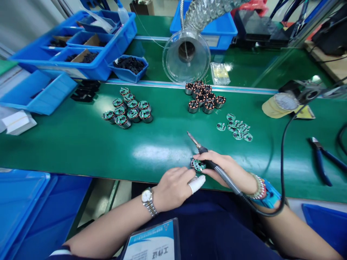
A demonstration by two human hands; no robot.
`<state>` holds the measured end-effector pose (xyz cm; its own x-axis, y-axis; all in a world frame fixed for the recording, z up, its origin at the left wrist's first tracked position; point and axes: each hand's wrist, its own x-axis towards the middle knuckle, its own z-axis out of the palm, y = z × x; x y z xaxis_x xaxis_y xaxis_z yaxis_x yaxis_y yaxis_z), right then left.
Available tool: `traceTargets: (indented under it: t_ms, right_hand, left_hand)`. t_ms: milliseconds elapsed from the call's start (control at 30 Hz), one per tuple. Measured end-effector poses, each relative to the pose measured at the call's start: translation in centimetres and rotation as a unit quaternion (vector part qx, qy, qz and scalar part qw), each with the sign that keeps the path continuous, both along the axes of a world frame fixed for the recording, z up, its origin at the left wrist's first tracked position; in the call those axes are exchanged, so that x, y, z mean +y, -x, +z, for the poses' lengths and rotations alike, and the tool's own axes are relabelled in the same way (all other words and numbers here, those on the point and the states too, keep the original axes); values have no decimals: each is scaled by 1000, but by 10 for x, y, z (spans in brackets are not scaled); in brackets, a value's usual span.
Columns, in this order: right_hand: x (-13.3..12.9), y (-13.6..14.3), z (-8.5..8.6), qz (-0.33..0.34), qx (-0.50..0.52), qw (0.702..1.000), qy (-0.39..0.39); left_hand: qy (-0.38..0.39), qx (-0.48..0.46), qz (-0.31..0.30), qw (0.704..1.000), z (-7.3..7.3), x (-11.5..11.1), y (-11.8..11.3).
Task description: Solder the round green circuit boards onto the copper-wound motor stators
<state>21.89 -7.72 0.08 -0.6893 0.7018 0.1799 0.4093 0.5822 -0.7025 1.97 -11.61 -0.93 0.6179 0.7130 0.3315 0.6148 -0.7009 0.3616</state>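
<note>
A motor stator topped with a green circuit board (198, 165) stands near the bench's front edge, between my hands. My left hand (177, 186), with a white cover on one finger, is closed at its left side; its fingertips are partly hidden. My right hand (223, 166) holds a soldering iron (218, 169), tip pointing up and left, while its thumb and fingers touch the stator's right side. Board-topped stators (132, 104) form a group at the left. Bare copper-wound stators (204, 96) are clustered farther back, and loose round boards (237, 126) lie to their right.
A clear extraction funnel (186, 57) hangs behind the bare stators. Blue bins (127, 68) fill the back left. At the right are a yellow container (276, 105), blue-handled cutters (321, 162) and the iron's black cable (282, 159), which loops beside my right forearm.
</note>
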Motion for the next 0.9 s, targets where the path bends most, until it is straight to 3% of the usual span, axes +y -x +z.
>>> traceTargets:
  t_ms: [200,333,400,500,533,600,700,900]
  right_hand:
    - [-11,1,-7,-57,31,998,9]
    - [-16,2,-10,-84,32,996,-11]
    - [-20,6,-12,-104,24,994,-36]
    - [-28,13,-14,-142,17,986,-86]
    - [-30,15,-14,-153,18,983,-96]
    - [-31,18,-12,-161,19,982,-96]
    - [-27,20,-7,-162,33,983,-82]
    - [-9,29,-1,-129,82,983,-102]
  left_hand:
    - [23,-7,0,1000,-6,2,-3]
    - [148,-80,6,986,-2,4,-2]
    - [290,-161,55,942,2,5,-2]
    - [502,-278,132,808,7,11,-5]
    - [545,-303,146,768,9,13,-6]
    - [591,-336,164,715,11,17,-6]
    - [611,-365,168,682,11,20,-6]
    - [609,-376,155,681,8,21,-3]
